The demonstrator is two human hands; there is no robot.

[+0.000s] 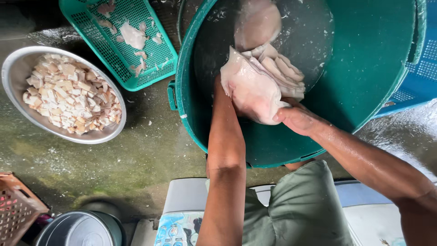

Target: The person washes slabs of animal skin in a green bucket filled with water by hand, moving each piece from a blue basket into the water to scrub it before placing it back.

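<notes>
A: Hands?
B: Both inside the big green tub (364,68). Right hand (298,119) is closed on the lower edge of a pale meat slab (252,89), thumb on top. Left hand is hidden behind the slab; cannot tell its grip.
A: Where's the slab sitting?
B: Lifted off the wet tub floor, between the two hands. More pale pieces (287,73) lie just beyond it.
A: Progress?
B: Judging by the layout, partway. Metal bowl (16,73) far out left of the left arm is heaped with diced pieces (73,93). Green basket (157,54) beyond it holds a few scraps (132,35). Whole slabs remain uncut in the tub.
</notes>
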